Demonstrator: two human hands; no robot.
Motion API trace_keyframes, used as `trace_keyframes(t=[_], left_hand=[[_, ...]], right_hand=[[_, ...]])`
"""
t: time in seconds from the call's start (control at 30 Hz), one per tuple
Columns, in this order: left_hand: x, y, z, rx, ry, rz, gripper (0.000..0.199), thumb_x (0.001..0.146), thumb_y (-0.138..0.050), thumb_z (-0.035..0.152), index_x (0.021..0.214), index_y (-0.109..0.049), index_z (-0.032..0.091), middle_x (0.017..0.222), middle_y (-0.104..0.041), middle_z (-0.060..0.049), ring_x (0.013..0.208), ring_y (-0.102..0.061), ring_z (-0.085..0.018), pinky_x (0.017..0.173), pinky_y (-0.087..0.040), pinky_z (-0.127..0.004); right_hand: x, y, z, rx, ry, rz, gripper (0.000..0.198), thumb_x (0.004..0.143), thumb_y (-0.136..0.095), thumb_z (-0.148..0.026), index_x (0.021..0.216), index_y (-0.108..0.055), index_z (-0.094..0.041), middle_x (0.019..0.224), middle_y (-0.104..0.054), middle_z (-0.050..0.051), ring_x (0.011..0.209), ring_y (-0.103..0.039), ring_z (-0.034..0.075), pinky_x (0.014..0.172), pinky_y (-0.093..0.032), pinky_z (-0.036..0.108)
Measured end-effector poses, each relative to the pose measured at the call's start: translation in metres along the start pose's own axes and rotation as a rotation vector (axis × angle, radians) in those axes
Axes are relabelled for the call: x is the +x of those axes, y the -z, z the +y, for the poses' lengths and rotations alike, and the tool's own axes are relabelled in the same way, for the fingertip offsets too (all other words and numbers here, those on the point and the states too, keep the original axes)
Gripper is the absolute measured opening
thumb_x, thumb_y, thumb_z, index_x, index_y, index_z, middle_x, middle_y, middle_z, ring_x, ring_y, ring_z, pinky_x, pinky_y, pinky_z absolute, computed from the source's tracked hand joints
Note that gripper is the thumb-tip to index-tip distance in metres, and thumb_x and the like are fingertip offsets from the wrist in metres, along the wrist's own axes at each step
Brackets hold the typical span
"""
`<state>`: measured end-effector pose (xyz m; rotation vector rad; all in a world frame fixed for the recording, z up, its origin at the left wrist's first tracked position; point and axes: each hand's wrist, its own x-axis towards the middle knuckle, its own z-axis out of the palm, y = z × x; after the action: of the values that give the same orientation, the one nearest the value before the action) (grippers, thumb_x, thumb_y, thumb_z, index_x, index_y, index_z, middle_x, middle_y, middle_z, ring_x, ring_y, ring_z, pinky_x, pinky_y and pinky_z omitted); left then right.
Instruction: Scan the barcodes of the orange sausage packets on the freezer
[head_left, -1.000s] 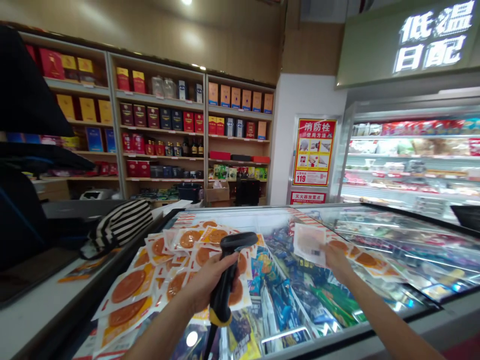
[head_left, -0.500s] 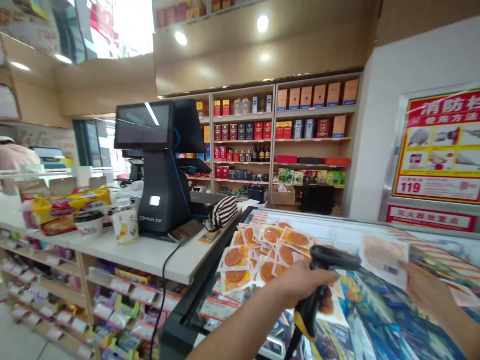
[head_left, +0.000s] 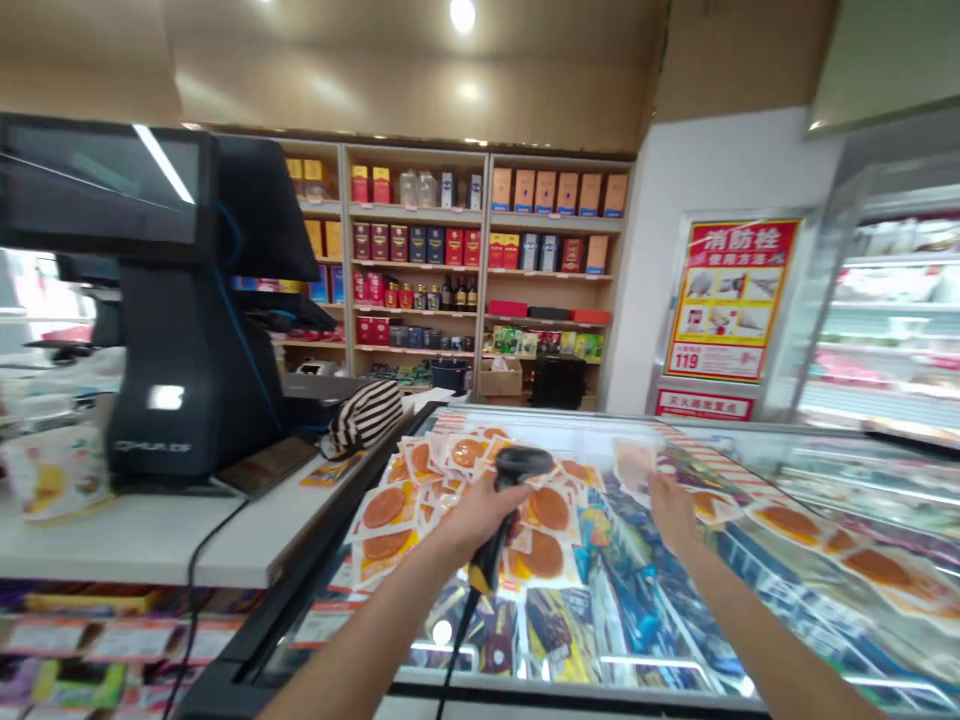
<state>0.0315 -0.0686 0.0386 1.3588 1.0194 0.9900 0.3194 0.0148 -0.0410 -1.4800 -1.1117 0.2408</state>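
My left hand (head_left: pixel 484 515) is wrapped round the handle of a black barcode scanner (head_left: pixel 523 461), its cable hanging down toward me. The scanner head points to the right, above a heap of flat clear packets (head_left: pixel 385 508), each with a round orange-brown food piece inside. To the right, my right hand (head_left: pixel 671 505) pinches one such food packet (head_left: pixel 632 464), blurred and seen mostly as a pale back, over the glass top. Both hands are above a chest freezer (head_left: pixel 251 640) with bagged goods (head_left: pixel 555 625) visible under its glass.
A row of more food packets (head_left: pixel 791 523) lies along the glass at right. A black checkout terminal (head_left: pixel 187 330), a phone (head_left: pixel 266 466) and a striped cloth item (head_left: pixel 367 415) are on the counter (head_left: pixel 217 535) at left. Stocked shelves (head_left: pixel 484 235) line the back.
The view has turned to the right and both hands now appear further left. The right hand's packet has moved away from the scanner's front, farther over the glass. Both grips stay closed.
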Motion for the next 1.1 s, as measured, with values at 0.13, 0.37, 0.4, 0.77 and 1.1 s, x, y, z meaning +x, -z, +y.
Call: trace_keyframes(t=[0.13,0.37,0.4,0.77,1.1], left_hand=[[0.001,0.021,-0.003,0.014,-0.015,0.139,0.032,0.062,-0.054,0.045,0.056,-0.042,0.015,0.042,-0.045,0.004,0.036,-0.041,-0.006,0.038,-0.032,-0.018],[-0.008,0.049,-0.004,-0.001,0.061,0.170,0.035,0.057,-0.059,0.047,0.058,-0.044,0.015,0.046,-0.048,0.003,0.040,-0.044,-0.008,0.040,-0.033,-0.018],[-0.009,0.049,-0.003,0.000,0.075,0.168,0.035,0.057,-0.059,0.047,0.058,-0.045,0.015,0.047,-0.049,0.002,0.041,-0.044,-0.008,0.040,-0.033,-0.019],[0.002,0.010,-0.004,-0.008,0.110,0.053,0.030,0.059,-0.059,0.042,0.061,-0.045,0.016,0.049,-0.050,0.003,0.044,-0.046,-0.008,0.042,-0.034,-0.019],[0.015,-0.012,0.002,-0.114,0.121,-0.111,0.026,0.064,-0.057,0.037,0.066,-0.043,0.016,0.051,-0.049,0.004,0.044,-0.046,-0.007,0.043,-0.034,-0.018]], right_hand=[[-0.025,-0.028,-0.012,-0.210,0.187,-0.164,0.043,0.074,-0.027,-0.030,0.098,-0.057,-0.011,0.086,-0.062,0.012,0.081,-0.056,0.024,0.072,-0.041,0.035],[-0.065,-0.074,-0.040,-0.198,0.556,-0.469,0.037,0.070,-0.037,-0.017,0.103,-0.054,-0.017,0.109,-0.053,0.004,0.104,-0.044,0.017,0.089,-0.033,0.030],[-0.062,-0.070,-0.040,-0.218,0.582,-0.485,0.038,0.069,-0.039,-0.017,0.105,-0.053,-0.017,0.111,-0.052,0.004,0.105,-0.043,0.017,0.090,-0.032,0.031],[0.060,0.087,0.055,-1.067,0.328,-0.354,0.048,0.059,-0.040,0.005,0.097,-0.056,-0.020,0.110,-0.050,0.012,0.106,-0.040,0.029,0.083,-0.028,0.051],[0.064,0.087,0.085,-0.382,0.125,-0.071,0.013,0.064,-0.043,-0.027,0.072,-0.049,-0.020,0.063,-0.054,0.001,0.064,-0.052,0.018,0.064,-0.039,0.032]])
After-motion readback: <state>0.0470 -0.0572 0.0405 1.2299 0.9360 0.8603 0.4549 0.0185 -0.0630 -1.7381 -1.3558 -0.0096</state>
